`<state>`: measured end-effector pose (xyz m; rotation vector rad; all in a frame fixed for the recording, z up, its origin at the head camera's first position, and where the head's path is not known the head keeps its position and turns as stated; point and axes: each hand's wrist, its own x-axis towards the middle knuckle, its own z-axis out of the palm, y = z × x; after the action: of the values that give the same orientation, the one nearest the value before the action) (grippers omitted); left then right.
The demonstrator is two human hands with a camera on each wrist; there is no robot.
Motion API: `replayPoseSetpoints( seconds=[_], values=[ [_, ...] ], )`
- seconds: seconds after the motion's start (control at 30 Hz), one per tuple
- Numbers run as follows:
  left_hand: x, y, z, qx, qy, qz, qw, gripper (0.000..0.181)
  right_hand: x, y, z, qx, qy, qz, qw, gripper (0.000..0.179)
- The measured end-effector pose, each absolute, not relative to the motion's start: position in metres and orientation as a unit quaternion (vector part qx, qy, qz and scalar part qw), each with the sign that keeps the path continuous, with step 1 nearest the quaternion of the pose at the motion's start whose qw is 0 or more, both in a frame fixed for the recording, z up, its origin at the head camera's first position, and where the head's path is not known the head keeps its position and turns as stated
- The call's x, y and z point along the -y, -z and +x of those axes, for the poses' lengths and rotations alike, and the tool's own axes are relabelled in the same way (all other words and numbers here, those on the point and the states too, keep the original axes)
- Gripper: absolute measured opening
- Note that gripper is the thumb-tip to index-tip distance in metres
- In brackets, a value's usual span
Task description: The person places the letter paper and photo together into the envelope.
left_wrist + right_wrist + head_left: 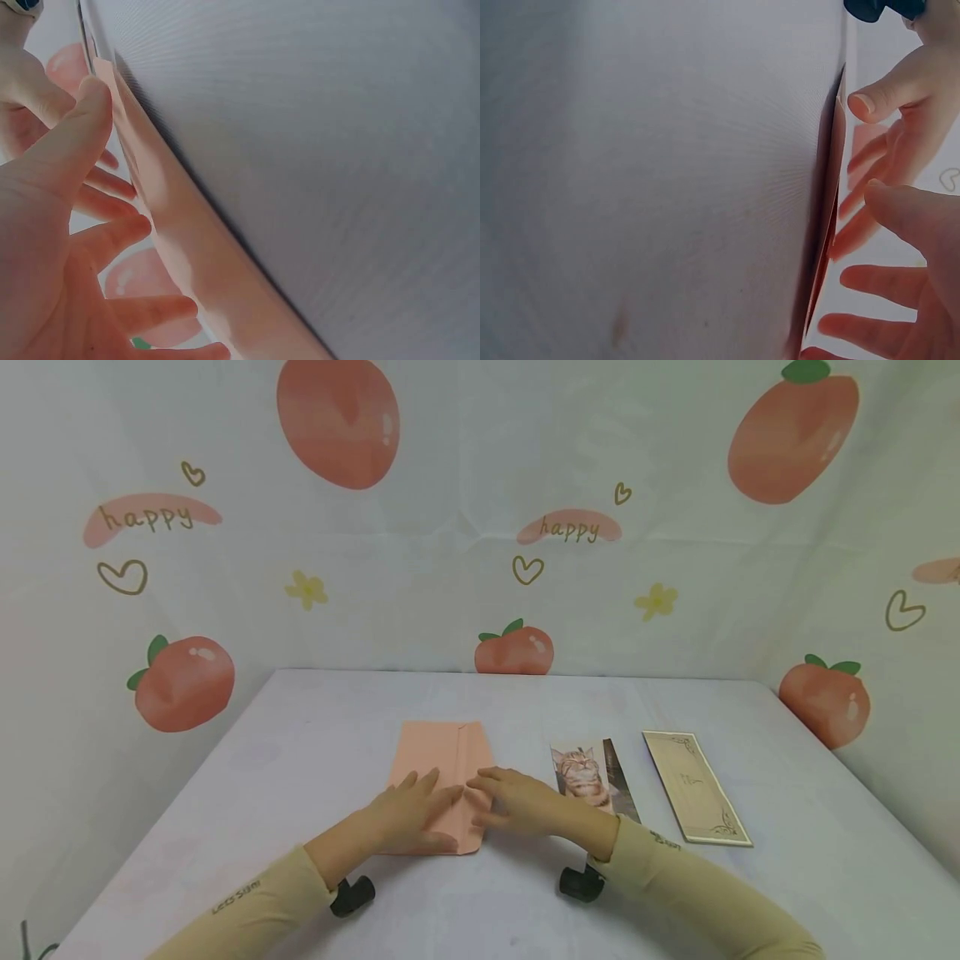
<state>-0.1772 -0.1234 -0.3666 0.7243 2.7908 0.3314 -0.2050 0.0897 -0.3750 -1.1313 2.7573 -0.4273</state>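
In the head view a pink paper envelope (429, 745) lies flat on the table, with a seam running lengthwise on its right side. My left hand (408, 817) is spread over its lower left part, fingers fairly straight. From the other side my right hand (522, 803) reaches in, its extended fingertips right at the envelope's right edge. The left wrist view shows the left fingers apart along the envelope (176, 232), seen nearly edge-on. Through the right wrist camera the envelope (826, 202) is a thin strip, its layers slightly parted. Neither hand grips anything.
A cat picture (583, 774) lies to the right, partly behind the right forearm. Farther right is a beige card (696, 787) with ornamental corners. Each wrist carries a black device, the left one (352, 896) near the table. A fruit-printed curtain (435, 568) stands behind the table.
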Motion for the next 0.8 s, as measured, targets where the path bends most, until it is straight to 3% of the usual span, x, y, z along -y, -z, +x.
replayPoseSetpoints(
  seconds=[0.8],
  values=[
    [0.1253,0.3633,-0.1766,-0.954,-0.117,0.253,0.113,0.071,-0.0864,0.3786,-0.2050,-0.928,0.092,-0.351,0.084,0.057]
  ],
)
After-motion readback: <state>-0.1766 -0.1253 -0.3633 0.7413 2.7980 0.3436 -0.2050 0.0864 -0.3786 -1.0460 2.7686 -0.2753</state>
